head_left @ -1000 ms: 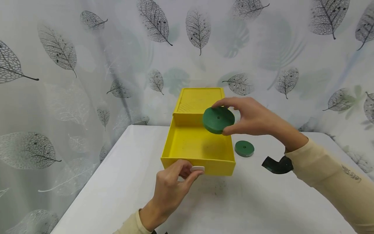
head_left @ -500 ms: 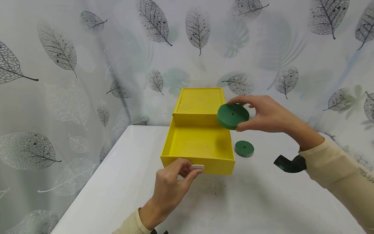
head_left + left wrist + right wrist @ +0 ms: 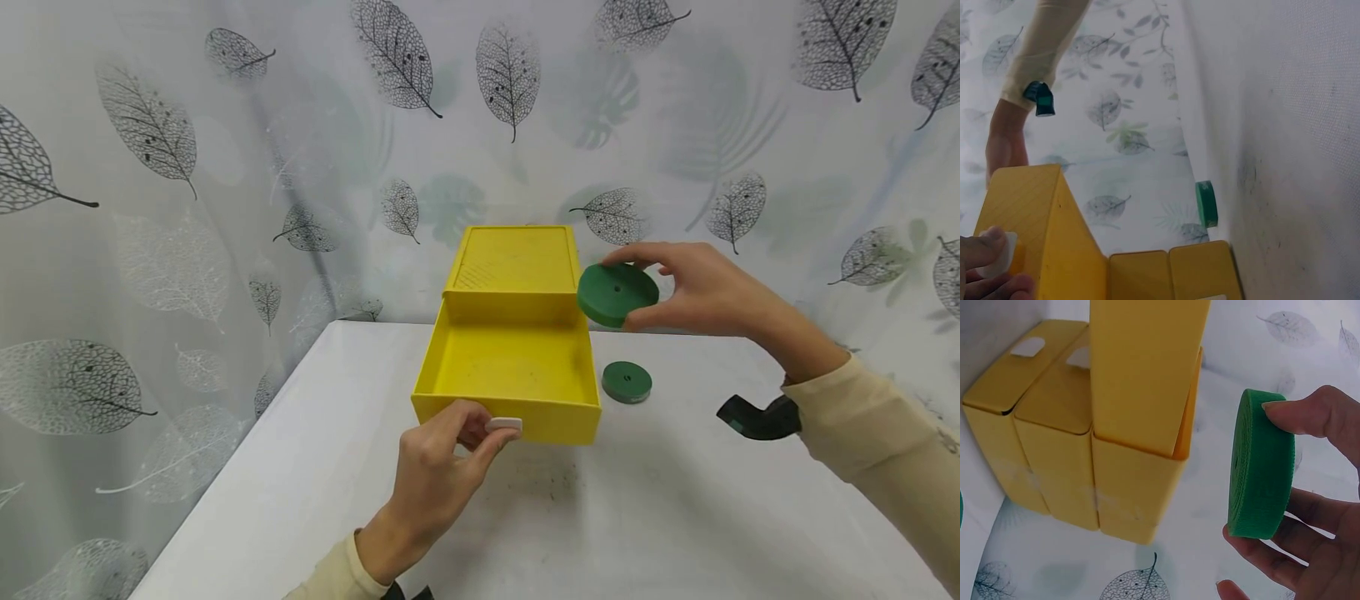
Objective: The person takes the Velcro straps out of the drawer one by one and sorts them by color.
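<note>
A yellow drawer (image 3: 558, 422), pulled out of the top of a small stacked cabinet (image 3: 517, 260), shows a bare inside. My left hand (image 3: 437, 467) pinches its white handle (image 3: 504, 423) between thumb and fingers. Up to the right, my right hand (image 3: 701, 292) holds a thick green roll (image 3: 617, 296) of fabric-like tape by its edges, thumb on one side and fingers opposite. The right wrist view shows the wound layers of this roll (image 3: 1263, 465) beside the cabinet. On the table, right of the drawer, lies a second, smaller-looking green roll (image 3: 627, 383).
The cabinet stands at the back of a white table (image 3: 300, 467), in front of a leaf-printed curtain (image 3: 315, 150). Two lower drawers (image 3: 1172, 272) sit closed below the one pulled out. A black strap mount (image 3: 759, 418) hangs at the right wrist.
My right hand has moved right and slightly up with the green roll, from over the drawer to beside it. The drawer and my left hand have shifted slightly toward the cabinet.
</note>
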Demonstrator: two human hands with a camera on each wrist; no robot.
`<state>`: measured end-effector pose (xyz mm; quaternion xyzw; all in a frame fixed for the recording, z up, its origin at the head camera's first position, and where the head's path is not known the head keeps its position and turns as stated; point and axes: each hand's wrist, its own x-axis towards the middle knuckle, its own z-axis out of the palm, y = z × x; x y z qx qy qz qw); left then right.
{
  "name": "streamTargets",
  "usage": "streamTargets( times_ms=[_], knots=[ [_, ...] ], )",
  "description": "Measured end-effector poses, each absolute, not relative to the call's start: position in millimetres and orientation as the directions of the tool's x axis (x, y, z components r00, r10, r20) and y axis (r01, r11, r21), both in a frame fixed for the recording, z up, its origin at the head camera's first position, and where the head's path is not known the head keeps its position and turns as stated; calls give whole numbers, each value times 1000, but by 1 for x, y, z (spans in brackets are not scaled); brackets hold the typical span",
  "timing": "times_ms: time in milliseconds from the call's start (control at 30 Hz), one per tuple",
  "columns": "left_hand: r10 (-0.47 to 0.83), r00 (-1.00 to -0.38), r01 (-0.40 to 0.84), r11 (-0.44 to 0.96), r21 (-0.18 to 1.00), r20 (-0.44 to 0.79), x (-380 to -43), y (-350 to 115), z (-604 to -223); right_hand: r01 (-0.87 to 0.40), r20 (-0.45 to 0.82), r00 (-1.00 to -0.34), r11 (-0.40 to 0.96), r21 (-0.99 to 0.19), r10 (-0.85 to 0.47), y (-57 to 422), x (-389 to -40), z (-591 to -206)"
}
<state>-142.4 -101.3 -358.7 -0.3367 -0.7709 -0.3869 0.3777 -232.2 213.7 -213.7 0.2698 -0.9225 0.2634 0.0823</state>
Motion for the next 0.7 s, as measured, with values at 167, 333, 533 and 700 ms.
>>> streamTargets(
  times_ms=[167,333,533,700],
  knots=[
    [225,-488,811,473,344,843,-143,-101,-358,-532,297,-846,725,-437,-442,221,-236,-217],
    [222,-477,815,472,335,850,-143,-100,-357,-495,280,-869,743,-452,-409,227,-239,-219],
    [222,-484,811,477,339,847,-145,-100,-357,-469,268,-883,756,-457,-385,233,-241,-221],
    [214,-500,803,479,356,839,-147,-100,-358,-453,257,-891,765,-459,-373,235,-243,-224]
  ],
)
